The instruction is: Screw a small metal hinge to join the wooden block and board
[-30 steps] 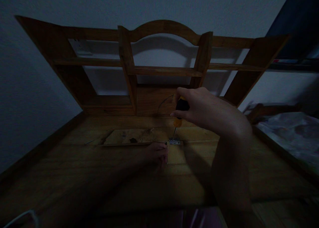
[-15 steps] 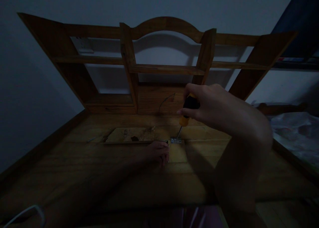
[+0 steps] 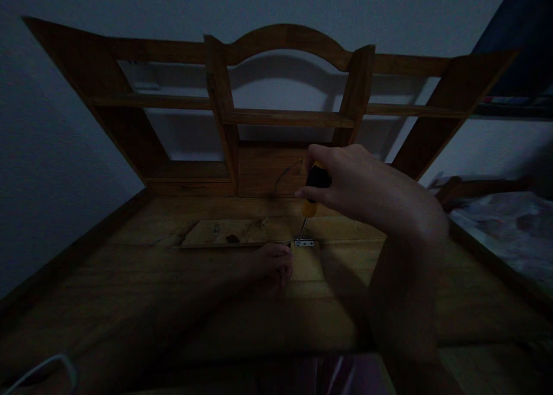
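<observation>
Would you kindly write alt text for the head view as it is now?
A right hand holds a yellow-and-black screwdriver, tip down at a small metal hinge on a wooden table, the left hand close by. Behind, a wooden shelf stands before a wall in dim light.

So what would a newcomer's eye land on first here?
Probably the right hand, gripping a yellow-and-black screwdriver whose shaft slants down to a small metal hinge on the wooden surface. The left hand is just left of the hinge, in dim light. Behind them, a wooden shelf unit with an arched top rail spans the view.
</observation>
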A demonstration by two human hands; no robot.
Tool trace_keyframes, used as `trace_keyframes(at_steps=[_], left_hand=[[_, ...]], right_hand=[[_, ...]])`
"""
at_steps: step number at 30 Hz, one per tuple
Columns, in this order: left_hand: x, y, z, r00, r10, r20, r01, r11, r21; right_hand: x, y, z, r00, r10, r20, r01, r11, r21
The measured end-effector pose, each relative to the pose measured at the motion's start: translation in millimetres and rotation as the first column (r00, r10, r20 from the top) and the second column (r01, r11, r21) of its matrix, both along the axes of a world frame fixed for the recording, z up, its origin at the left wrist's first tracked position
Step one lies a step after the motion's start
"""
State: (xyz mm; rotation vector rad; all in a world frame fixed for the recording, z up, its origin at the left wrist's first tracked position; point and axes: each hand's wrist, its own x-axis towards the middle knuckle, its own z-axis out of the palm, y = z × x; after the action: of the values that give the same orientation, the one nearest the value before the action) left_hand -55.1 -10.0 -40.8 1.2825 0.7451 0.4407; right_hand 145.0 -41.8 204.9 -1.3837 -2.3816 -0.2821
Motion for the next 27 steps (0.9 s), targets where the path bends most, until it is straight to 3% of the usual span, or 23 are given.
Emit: trace_keyframes(at_steps=[16, 27], left_hand=[[1.3, -1.0, 3.1, 1.0, -0.025, -0.005, 0.025, 1.0, 0.019], [4.2, -2.9, 5.1, 1.0, 0.028, 0.014, -0.028, 1.0, -0.003]], right_hand=[[-3.6, -5.9, 1.8, 1.0, -0.026, 0.013, 0.026, 1.0, -0.003], [-7.3, -3.9, 0.6, 0.999, -0.028, 0.031, 0.028, 1.0, -0.011]])
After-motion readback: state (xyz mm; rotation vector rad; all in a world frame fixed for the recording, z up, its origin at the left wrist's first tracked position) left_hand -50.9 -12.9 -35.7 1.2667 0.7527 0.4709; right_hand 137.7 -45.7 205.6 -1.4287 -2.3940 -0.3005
